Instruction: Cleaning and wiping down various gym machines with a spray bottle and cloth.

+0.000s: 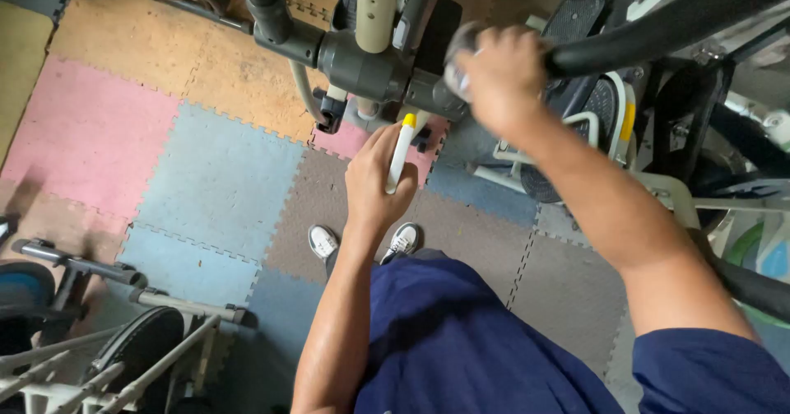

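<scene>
My left hand is closed around a slim white bottle with a yellow tip, the tip pointing up toward the grey joint of an exercise machine. My right hand is blurred and grips a crumpled clear wad, perhaps plastic or cloth, pressed against the end of the machine's black handlebar. Both hands are close to the machine's central frame. Below them I see my blue shorts and white shoes.
Interlocking foam mats in pink, blue, brown and tan cover the floor. Another exercise machine with black pedals and grey bars stands at the lower left. Black frame parts and a wheel crowd the right side.
</scene>
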